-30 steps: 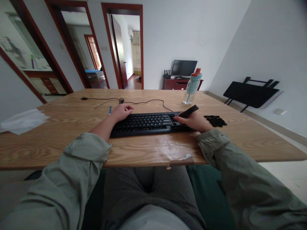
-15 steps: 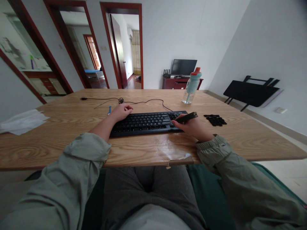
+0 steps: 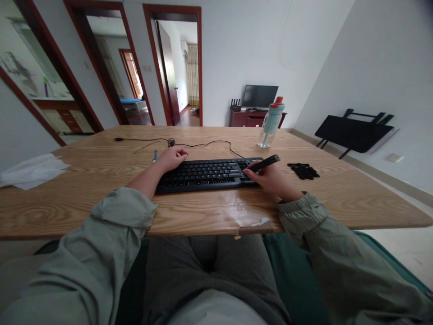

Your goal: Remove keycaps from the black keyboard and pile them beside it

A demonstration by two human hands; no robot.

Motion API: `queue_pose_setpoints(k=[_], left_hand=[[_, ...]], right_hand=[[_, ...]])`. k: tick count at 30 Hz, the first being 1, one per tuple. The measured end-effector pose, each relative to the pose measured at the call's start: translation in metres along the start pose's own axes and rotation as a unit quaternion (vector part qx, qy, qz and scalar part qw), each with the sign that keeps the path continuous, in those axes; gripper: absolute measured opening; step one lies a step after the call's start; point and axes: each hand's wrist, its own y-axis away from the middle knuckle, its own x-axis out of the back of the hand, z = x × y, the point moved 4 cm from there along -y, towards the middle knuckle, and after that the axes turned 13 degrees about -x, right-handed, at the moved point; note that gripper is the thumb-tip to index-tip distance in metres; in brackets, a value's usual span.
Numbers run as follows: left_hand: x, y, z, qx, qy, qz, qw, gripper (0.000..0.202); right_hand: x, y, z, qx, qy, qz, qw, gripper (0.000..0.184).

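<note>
A black keyboard (image 3: 203,174) lies on the wooden table in front of me; some keys at its right end and lower row look to be off. My left hand (image 3: 172,159) rests at the keyboard's far left corner, fingers curled in; what they hold, if anything, is hidden. Over the number-pad end, my right hand (image 3: 269,177) is closed around a dark stick-shaped tool (image 3: 267,163), tilted up to the right. Its lower tip is hidden by my fingers. A small pile of loose black keycaps (image 3: 303,171) lies right of this hand.
A clear water bottle (image 3: 267,128) with an orange lid stands behind the keyboard. The black cable (image 3: 203,144) runs across the table's far part. A small blue item (image 3: 155,155) lies beside my left hand. White tissue (image 3: 35,169) is at the left; the table's front edge (image 3: 203,235) is near my lap.
My right hand and the dark tool have shifted slightly, the tool's upper end a little higher and to the right. My left hand stays at the keyboard's left end.
</note>
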Motion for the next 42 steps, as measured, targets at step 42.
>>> queue_pose_setpoints(k=[42], left_hand=[[0.001,0.001,0.004,-0.008,0.014,-0.009,1.0,0.025]], right_hand=[[-0.007,-0.016,0.007,-0.076,-0.039,0.005,0.996,0.03]])
